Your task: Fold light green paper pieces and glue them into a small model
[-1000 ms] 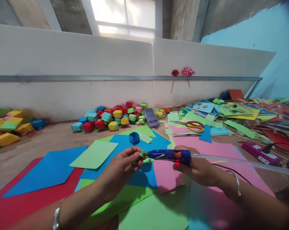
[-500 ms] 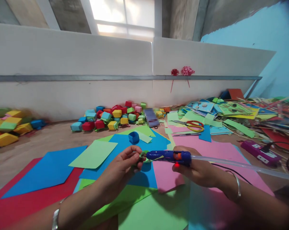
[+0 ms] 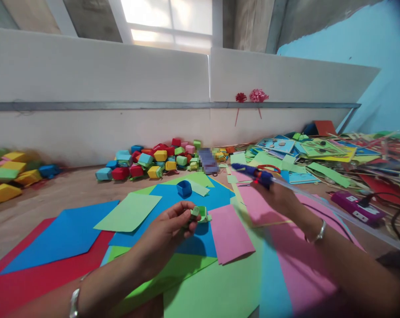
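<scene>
Possibly, a glue drip or a crushed fold

Pink paper [image 3: 253, 203] could be stained by a drip from the nozzle [image 3: 234, 166]. The folded green paper piece [image 3: 195, 213], pinched above blue paper [image 3: 203, 247] by the left hand [image 3: 173, 224], could be crushed by too much pressure. The glue gun [image 3: 254, 173] is gripped by the closed right hand [image 3: 279, 194]; its long axis runs sideways, nozzle pointed left and slightly away.
</scene>
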A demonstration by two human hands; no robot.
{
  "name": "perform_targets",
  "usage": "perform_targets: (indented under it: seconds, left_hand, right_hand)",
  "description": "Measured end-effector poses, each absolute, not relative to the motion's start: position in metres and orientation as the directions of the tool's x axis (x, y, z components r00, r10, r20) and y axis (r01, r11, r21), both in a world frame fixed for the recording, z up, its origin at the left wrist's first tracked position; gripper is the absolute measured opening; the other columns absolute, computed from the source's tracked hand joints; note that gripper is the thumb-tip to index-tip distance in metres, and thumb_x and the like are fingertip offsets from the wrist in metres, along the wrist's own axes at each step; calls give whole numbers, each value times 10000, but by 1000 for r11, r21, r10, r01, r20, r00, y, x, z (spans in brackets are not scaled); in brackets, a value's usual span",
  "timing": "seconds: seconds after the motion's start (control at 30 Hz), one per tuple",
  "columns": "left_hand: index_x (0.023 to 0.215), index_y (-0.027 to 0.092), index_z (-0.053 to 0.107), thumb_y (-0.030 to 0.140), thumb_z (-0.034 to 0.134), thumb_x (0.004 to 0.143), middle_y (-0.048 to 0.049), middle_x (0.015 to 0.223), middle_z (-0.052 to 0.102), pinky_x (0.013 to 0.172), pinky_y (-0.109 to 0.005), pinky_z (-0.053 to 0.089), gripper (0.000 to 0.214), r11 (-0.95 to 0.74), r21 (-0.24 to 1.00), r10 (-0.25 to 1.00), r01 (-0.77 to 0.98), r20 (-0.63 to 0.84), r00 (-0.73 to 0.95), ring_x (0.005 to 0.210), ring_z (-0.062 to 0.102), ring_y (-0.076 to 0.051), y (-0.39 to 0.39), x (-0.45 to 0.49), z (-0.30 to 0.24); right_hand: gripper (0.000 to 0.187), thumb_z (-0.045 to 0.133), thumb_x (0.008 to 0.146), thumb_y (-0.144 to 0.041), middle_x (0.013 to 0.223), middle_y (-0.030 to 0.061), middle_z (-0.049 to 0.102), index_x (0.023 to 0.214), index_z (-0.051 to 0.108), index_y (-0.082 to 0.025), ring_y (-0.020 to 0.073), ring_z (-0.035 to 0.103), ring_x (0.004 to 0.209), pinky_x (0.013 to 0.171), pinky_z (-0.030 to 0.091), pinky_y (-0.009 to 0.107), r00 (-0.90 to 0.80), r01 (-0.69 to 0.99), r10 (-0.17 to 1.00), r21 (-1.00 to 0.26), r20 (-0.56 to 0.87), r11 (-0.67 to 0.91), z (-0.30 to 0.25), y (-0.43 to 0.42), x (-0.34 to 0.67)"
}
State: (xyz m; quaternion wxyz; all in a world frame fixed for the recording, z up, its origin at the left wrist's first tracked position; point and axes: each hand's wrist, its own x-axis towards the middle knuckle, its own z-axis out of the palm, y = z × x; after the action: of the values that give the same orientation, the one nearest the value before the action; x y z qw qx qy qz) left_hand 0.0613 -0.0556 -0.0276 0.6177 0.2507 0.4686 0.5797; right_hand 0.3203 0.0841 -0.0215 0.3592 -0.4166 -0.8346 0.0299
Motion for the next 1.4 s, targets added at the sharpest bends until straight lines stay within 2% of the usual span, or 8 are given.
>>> perform_targets:
  seconds: [0.27, 0.4, 0.5, 0.6, 0.8, 1.03, 1.23, 1.4]
  left_hand:
    - [906, 173, 574, 88, 655, 819, -58, 743, 710, 528, -195, 484, 146, 201, 861, 919, -467, -331, -214, 568, 623, -120, -59, 67, -17]
    - [825, 169, 571, 106, 704, 784, -65, 738, 718, 602, -203, 528, 153, 128, 862, 929, -490, -278, -246, 654, 665, -139, -62, 68, -14]
    - [764, 171, 574, 152, 822, 691, -65, 750, 724, 690, -225, 560, 260, 61, 846, 948, -529, -216, -236, 735, 687, -156, -64, 67, -14]
    - [724, 172, 582, 241, 940, 549, -59, 757, 725, 759, -242, 569, 405, 12, 829, 963, -559, -159, -216, 772, 685, -158, -65, 68, -14]
    - [684, 174, 580, 322, 973, 485, -24, 705, 695, 652, -188, 538, 464, -17, 836, 976, -548, -106, -192, 706, 633, -125, -69, 71, -7]
    - [738, 175, 634, 333, 948, 551, 22, 667, 630, 641, -201, 515, 399, -47, 848, 983, -528, -54, -174, 666, 587, -109, -68, 71, -8]
    - [866, 184, 670, 487, 872, 634, -24, 834, 652, 653, -242, 498, 432, -23, 892, 985, -451, -56, -161, 740, 589, -141, -69, 71, -11]
    - [870, 213, 662, 507, 843, 591, -45, 908, 648, 721, -323, 481, 444, -137, 961, 957, 242, 191, -217, 816, 574, -217, -45, 50, -20]
  right_hand:
    - [298, 549, 868, -83, 1143, 325, 599, 1121, 654, 34, 441, 551, 1179, 895, 458, 510, 98, 995, 973, 4, 209, -101, -22, 150, 377]
    - [246, 581, 829, -37, 1150, 334, 596, 1025, 723, 9, 457, 558, 1168, 898, 460, 572, 43, 999, 980, -37, 194, -37, -9, 137, 374]
    - [248, 581, 910, -155, 1156, 172, 639, 1097, 743, -166, 275, 614, 1109, 928, 492, 403, -176, 970, 957, -124, 231, 208, 4, 105, 336]
    - [139, 646, 882, -260, 1041, 68, 654, 953, 755, -213, 160, 644, 924, 818, 525, 285, -547, 534, 775, -580, 318, 615, 2, 56, 283]
    - [314, 766, 682, -369, 969, 39, 624, 902, 611, -207, 188, 600, 900, 702, 501, 308, -475, 56, 817, -916, 326, 398, -21, -10, 211]
    - [298, 769, 613, -338, 747, -37, 584, 799, 577, -206, 115, 555, 675, 596, 473, 253, -419, -222, 893, -972, 166, 76, -17, -10, 189]
    - [252, 768, 652, -298, 725, -53, 600, 759, 555, -218, 89, 551, 583, 544, 485, 240, -435, -354, 851, -925, 295, 140, 2, 0, 193]
    - [199, 683, 754, -283, 681, -55, 612, 800, 498, -228, 121, 622, 636, 652, 537, 290, -456, -319, 793, -906, 404, 278, 11, 25, 216]
